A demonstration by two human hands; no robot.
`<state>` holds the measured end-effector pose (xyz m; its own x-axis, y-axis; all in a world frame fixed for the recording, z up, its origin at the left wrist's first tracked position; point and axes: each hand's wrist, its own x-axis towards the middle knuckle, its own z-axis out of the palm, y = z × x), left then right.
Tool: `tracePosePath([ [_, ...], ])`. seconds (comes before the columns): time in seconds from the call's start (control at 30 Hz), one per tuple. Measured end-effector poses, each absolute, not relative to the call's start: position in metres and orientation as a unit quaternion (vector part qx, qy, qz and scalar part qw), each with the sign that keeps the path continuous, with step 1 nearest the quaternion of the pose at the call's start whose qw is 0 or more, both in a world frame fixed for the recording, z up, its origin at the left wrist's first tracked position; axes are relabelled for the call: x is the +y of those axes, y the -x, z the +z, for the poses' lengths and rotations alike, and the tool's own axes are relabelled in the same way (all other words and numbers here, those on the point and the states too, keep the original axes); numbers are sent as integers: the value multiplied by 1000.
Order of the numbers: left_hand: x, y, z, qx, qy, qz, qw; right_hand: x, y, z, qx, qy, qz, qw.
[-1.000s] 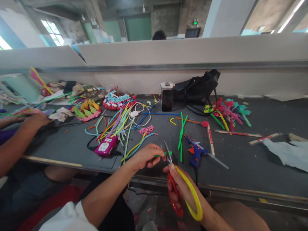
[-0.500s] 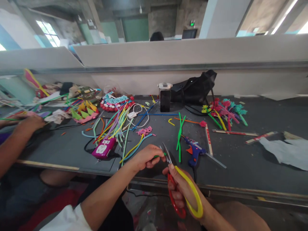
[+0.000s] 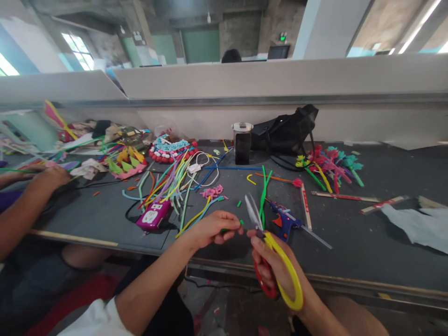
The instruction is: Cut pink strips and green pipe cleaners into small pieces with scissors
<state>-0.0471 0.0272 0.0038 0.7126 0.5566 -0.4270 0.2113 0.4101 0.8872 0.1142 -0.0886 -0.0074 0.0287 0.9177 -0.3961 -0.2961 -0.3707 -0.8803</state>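
My left hand point(image 3: 220, 227) is pinched on a short green pipe cleaner point(image 3: 241, 222), whose tip pokes out past the fingertips; the rest is mostly hidden in the fingers. In my right hand point(image 3: 275, 261) are scissors point(image 3: 292, 280) with one yellow and one red handle loop. Their blades point up and away, nearly together, just right of the left fingertips and apart from the green piece. A small green snippet point(image 3: 239, 203) lies on the table beyond the left hand. Long green pipe cleaners point(image 3: 263, 193) lie behind the blades, beside a blue glue gun point(image 3: 285, 221).
Left of my hands are a purple box point(image 3: 154, 215) and a bundle of coloured pipe cleaners point(image 3: 171, 179). Fluffy pipe-cleaner flowers point(image 3: 329, 163) lie at the right. A lidded cup point(image 3: 242, 144) and black bag point(image 3: 287, 130) stand at the back. Another person's hand point(image 3: 52, 177) works at far left.
The scissors have moved right, away from the green pipe cleaner, and their blades have come together. A small green snippet now lies on the table. My left hand has barely moved.
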Motion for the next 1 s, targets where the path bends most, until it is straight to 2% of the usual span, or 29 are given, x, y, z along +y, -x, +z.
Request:
tracePosePath([
  [0.17,13,46,8,299,-535,68,787,-75,-120,0,-370,570,489,547],
  [0.3,6,43,7,279,-535,71,794,-70,-118,-3,-424,579,452,529],
  [0.5,6,42,9,278,-547,66,786,-69,-113,0,-418,590,463,512],
  [0.83,13,47,11,356,-606,111,703,-66,-116,-6,-357,565,484,565],
  [1.0,24,52,14,411,-549,196,701,-79,-113,-3,-297,511,611,527],
])
